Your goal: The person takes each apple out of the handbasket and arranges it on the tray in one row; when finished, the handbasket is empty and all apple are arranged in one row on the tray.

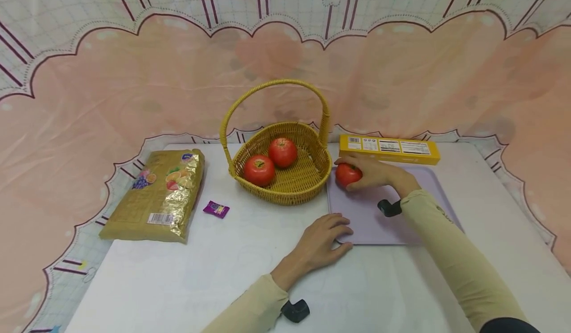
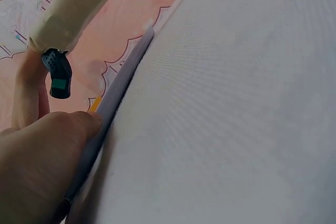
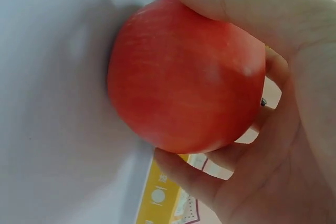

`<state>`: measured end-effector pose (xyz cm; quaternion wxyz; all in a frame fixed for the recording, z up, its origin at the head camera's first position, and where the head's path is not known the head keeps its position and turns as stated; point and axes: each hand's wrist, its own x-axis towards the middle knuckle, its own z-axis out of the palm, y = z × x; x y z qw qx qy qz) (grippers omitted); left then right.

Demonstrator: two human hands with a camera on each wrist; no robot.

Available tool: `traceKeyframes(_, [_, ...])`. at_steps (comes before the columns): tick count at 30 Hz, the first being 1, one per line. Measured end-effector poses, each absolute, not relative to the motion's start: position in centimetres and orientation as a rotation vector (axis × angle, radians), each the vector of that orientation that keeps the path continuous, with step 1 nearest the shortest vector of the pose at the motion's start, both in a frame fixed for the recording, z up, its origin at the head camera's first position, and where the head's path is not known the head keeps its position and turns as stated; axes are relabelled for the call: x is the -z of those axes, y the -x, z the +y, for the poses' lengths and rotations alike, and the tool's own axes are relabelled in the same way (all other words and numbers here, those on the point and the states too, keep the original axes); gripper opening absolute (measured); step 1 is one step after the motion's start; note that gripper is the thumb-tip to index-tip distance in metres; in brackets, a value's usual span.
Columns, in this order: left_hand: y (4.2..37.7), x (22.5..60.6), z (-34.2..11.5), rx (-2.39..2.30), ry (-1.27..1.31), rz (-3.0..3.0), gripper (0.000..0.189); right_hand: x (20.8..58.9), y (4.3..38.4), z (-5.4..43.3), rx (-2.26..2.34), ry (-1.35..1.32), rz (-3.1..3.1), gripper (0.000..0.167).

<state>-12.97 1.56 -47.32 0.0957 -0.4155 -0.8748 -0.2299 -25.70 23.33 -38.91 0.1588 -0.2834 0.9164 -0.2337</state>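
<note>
My right hand [image 1: 374,172] grips a red tomato [image 1: 348,175] over the left back part of a pale purple tray [image 1: 370,224]. In the right wrist view the thumb and fingers curl round the tomato [image 3: 184,77], close to the tray's surface. My left hand [image 1: 318,241] rests at the tray's front left corner, its fingers lying over the rim; in the left wrist view its thumb [image 2: 86,124] lies along the tray edge [image 2: 123,80]. Left of the tray stands a yellow wicker basket [image 1: 290,196] with two tomatoes [image 1: 283,152] inside, its tall handle upright.
Behind the tray lies a long yellow box [image 1: 388,149]. A gold packet with fruit pictures [image 1: 153,194] lies at the left, and a small purple wrapped sweet [image 1: 216,209] sits between it and the basket. A patterned pink cloth [image 1: 178,75] hangs behind the white table [image 1: 178,283].
</note>
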Motion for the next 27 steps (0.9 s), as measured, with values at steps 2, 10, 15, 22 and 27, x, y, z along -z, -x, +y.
traceKeyframes(2, [13.0,47.4,1.5,0.686,1.227,-2.595,0.026,39.0,25.7,23.3,0.673,0.801,2.62,0.068])
traceKeyframes(10, [13.0,47.6,1.4,0.718,1.222,-2.564,0.025,38.5,26.0,23.1,0.769,0.755,2.612,0.06])
traceKeyframes(15, [13.0,47.7,1.4,0.708,1.231,-2.549,0.024,37.8,26.4,22.7,0.848,0.873,2.663,0.044])
traceKeyframes(22, [13.0,47.8,1.4,0.691,1.242,-2.536,0.024,37.1,26.3,21.7,0.892,0.966,2.709,0.038])
traceKeyframes(27, [13.1,47.8,1.4,0.688,1.244,-2.531,0.024,36.6,26.4,20.8,0.889,1.031,2.733,0.037])
